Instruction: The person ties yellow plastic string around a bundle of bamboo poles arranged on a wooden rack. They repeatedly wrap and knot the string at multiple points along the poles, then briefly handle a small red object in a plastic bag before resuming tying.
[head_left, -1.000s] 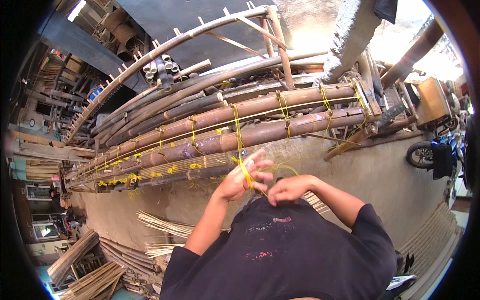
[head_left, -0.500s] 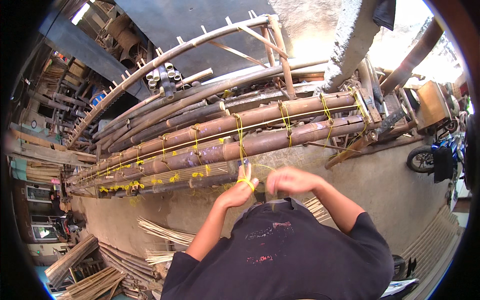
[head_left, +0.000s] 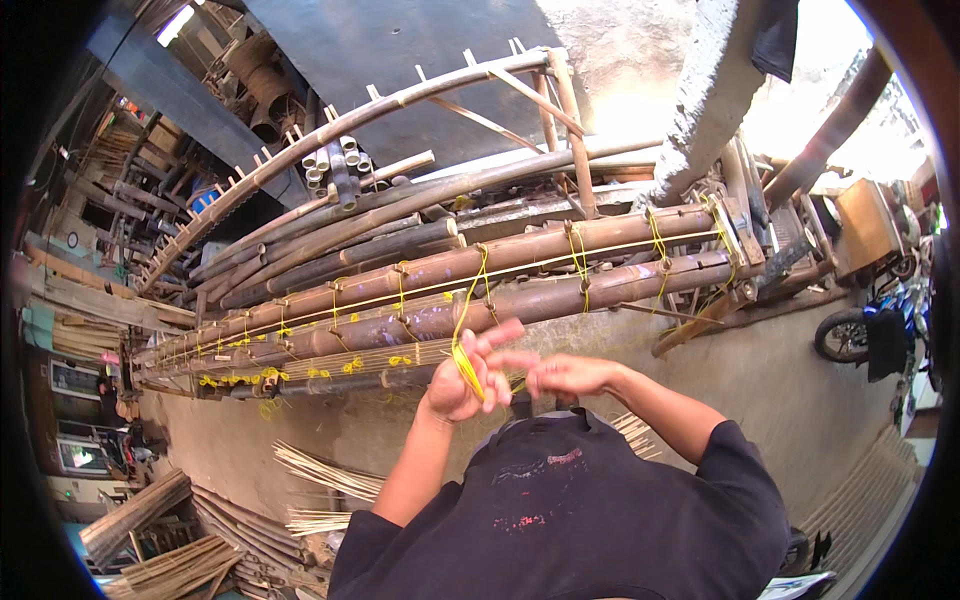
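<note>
Yellow string (head_left: 463, 362) is looped around my left hand (head_left: 458, 388), whose palm is turned up with the fingers spread through the loops. One strand rises from it to the front bamboo pole (head_left: 430, 322) and the pole behind it (head_left: 440, 262). My right hand (head_left: 570, 375) is beside the left fingertips, its fingers closed in a pinch. A bit of yellow string shows between the two hands; the right fingertips themselves are partly hidden. Several yellow ties wrap both poles along their length.
Behind the poles lie stacked dark bamboo poles (head_left: 390, 240) and a curved rack with pegs (head_left: 350, 118). Thin bamboo strips (head_left: 325, 472) lie on the floor to the left, near split bamboo (head_left: 140, 515). A motorbike (head_left: 860, 335) stands at the right.
My left hand has turned palm up and its fingers have spread, with the string loops now hanging longer across it. My right hand has slowed and come down close to the left fingertips.
</note>
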